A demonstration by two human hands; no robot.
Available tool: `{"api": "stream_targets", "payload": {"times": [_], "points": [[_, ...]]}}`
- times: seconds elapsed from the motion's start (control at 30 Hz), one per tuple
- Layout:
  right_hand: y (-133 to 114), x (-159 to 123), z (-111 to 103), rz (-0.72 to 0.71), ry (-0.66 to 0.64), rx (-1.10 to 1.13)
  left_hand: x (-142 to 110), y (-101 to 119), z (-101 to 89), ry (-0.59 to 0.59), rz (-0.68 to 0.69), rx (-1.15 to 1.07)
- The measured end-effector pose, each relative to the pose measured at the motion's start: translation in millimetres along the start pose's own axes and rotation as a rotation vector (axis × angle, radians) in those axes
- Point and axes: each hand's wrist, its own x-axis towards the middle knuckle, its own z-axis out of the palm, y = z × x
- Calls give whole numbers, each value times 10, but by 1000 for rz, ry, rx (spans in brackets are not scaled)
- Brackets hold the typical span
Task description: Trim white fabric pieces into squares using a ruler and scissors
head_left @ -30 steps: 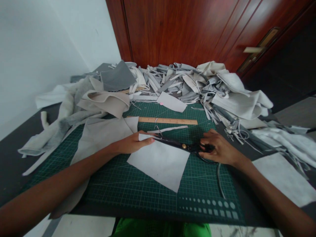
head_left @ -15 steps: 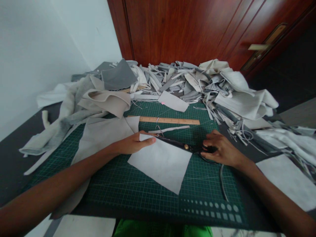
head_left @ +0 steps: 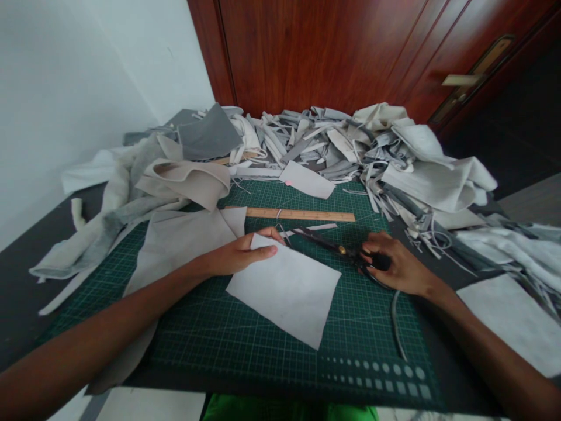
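Note:
My left hand [head_left: 254, 250] pinches the upper left corner of a white fabric piece [head_left: 287, 292], thumb on top and fingers beneath. The rest of that piece lies over the green cutting mat [head_left: 197, 327]. Black scissors [head_left: 342, 250] are in my right hand [head_left: 392, 263], fingers through the handles. Their blades point left, just beyond the piece's upper edge and apart from it. A narrow white strip [head_left: 322, 227] lies behind the blades, partly covered by them. Near my left fingertips is a thin curled offcut [head_left: 283, 231].
A wooden ruler [head_left: 307, 214] lies across the mat behind my hands. Grey and white scraps [head_left: 302, 137] are heaped along the back. Larger fabric [head_left: 184, 234] spreads at the left, and a white piece [head_left: 511, 318] lies at the right. A grey cord [head_left: 398, 327] rests near my right wrist.
The scissors, earlier along the fabric's upper edge with blades by my left thumb, have moved off it, away from me and slightly right. My left hand still grips the corner.

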Motion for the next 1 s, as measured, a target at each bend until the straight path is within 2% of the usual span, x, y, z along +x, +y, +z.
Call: {"api": "stream_targets", "payload": {"times": [0.23, 0.57, 1.0], "points": [[-31, -15, -38, 33, -82, -20, 0, 43, 40, 64, 48, 112], [-124, 33, -3, 51, -117, -44, 13, -32, 119, 210, 8, 198], [-200, 89, 70, 50, -130, -93, 79, -139, 193, 259, 80, 236]]}}
